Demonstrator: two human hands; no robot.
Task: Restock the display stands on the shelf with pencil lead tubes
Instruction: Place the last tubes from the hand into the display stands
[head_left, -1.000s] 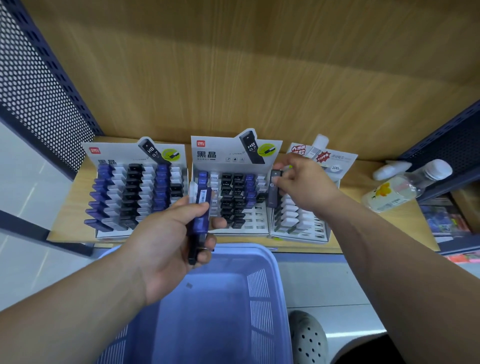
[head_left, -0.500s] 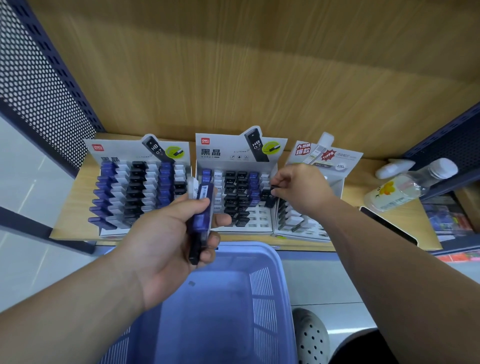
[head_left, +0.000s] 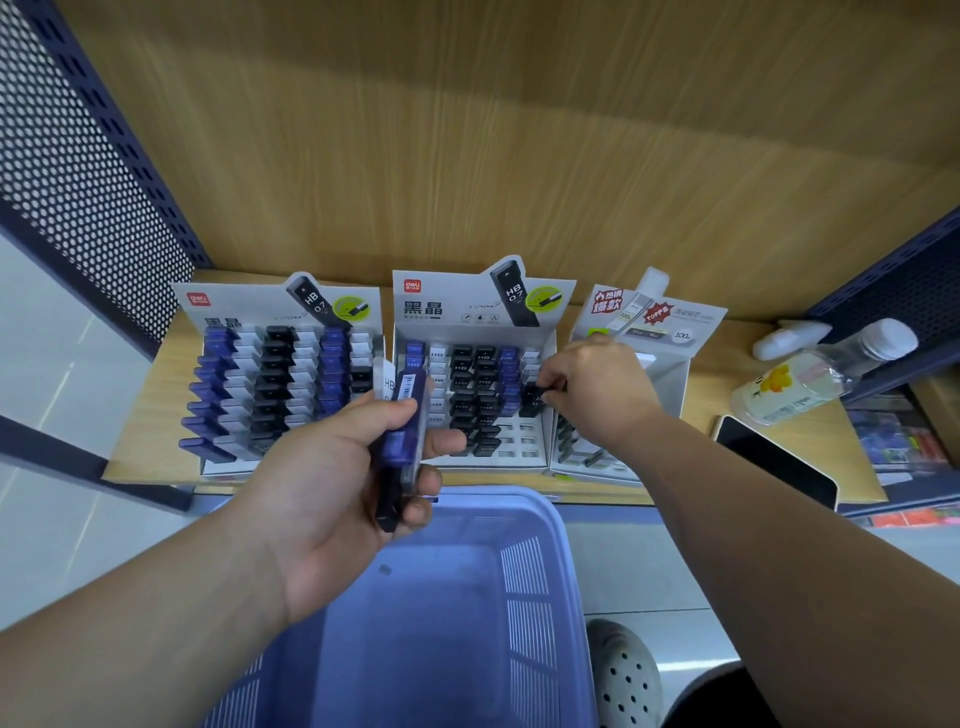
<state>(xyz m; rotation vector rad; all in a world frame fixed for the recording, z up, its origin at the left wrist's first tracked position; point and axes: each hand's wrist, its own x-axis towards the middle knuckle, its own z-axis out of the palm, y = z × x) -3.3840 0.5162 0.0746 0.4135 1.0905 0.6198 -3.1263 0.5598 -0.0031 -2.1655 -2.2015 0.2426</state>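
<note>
Three cardboard display stands sit side by side on the wooden shelf: a left stand (head_left: 218, 306) packed with blue, white and black lead tubes, a middle stand (head_left: 447, 306) partly filled, and a right stand (head_left: 670, 322) with few tubes. My left hand (head_left: 332, 467) grips a bundle of lead tubes (head_left: 402, 415), blue, black and clear, above the basket. My right hand (head_left: 597, 389) pinches a black lead tube (head_left: 531, 400) over the right column of the middle stand.
A blue plastic basket (head_left: 530, 571) stands below the shelf edge, right under my hands. On the shelf's right end lie a clear water bottle (head_left: 810, 379), a white object (head_left: 789, 338) and a dark phone (head_left: 774, 462). A perforated metal panel (head_left: 88, 171) bounds the left side.
My right hand has moved left from the right stand to the middle stand, carrying the black tube down to its right column. The left hand has stayed put with its bundle.
</note>
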